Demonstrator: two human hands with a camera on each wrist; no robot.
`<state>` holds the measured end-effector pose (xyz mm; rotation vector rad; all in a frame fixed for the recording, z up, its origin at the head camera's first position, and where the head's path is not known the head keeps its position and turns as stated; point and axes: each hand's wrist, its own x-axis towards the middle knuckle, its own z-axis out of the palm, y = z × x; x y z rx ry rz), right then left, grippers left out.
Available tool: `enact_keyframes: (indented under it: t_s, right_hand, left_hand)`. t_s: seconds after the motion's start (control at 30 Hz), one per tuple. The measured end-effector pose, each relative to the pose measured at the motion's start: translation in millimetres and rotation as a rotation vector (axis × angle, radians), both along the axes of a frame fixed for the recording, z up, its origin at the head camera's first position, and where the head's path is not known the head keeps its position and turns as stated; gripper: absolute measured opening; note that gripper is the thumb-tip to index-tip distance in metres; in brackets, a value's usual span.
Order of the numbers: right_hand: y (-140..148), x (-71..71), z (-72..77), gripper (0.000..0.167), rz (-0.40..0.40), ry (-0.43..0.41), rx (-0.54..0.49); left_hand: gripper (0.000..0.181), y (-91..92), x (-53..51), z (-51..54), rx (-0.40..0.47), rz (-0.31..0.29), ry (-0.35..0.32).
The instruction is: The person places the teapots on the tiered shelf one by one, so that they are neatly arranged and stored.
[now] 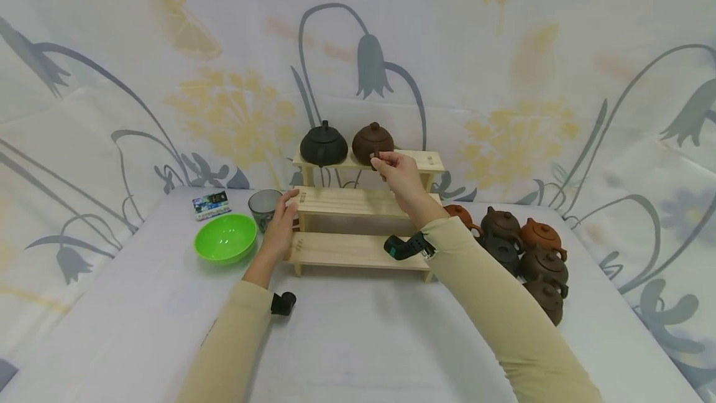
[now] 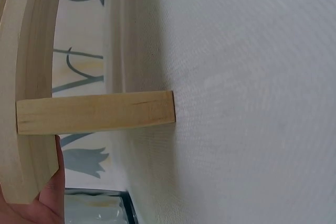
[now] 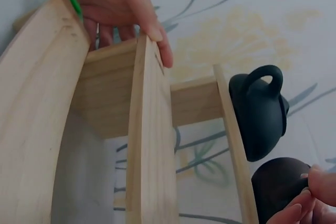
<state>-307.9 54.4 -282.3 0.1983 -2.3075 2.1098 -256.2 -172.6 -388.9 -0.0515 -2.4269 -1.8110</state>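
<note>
A three-tier wooden stand point(image 1: 352, 202) stands at the middle of the table. On its top shelf sits a brown clay teapot point(image 1: 369, 139), whose handle my right hand point(image 1: 404, 180) pinches between thumb and fingers. To the left of it on the same shelf is a black teapot point(image 1: 323, 148); the right wrist view shows its looped handle. My left hand point(image 1: 279, 232) grips the left end of the middle shelf, with a fingertip on the board's edge in the right wrist view. Only part of that hand shows in the left wrist view, behind the wooden board point(image 2: 34, 77).
Left of the stand are a bright green bowl point(image 1: 225, 239), a grey glass point(image 1: 263, 204) and a small printed packet point(image 1: 211, 205). Several brown, black and reddish teapots point(image 1: 544, 266) crowd together on the right. A flower-patterned cloth point(image 1: 235, 30) hangs behind.
</note>
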Motion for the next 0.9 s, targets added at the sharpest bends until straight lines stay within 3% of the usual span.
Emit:
enact_keyframes:
  t_s: [0.3, 0.8, 0.9]
  right_hand:
    - [6.6, 0.1, -2.5, 0.033, -0.015, 0.049, 0.057]
    - [53.2, 27.1, -14.3, 0.033, 0.063, 0.097, 0.148]
    - [59.9, 35.0, -19.9, 0.033, 0.061, 0.091, 0.157]
  left_hand:
    - [0.045, 1.3, -0.2, 1.0, -0.015, 0.013, -0.003]
    - [0.046, 1.5, -0.6, 1.3, 0.013, 0.006, -0.012]
    - [0.046, 1.2, 0.1, 0.7, -0.013, 0.017, -0.020]
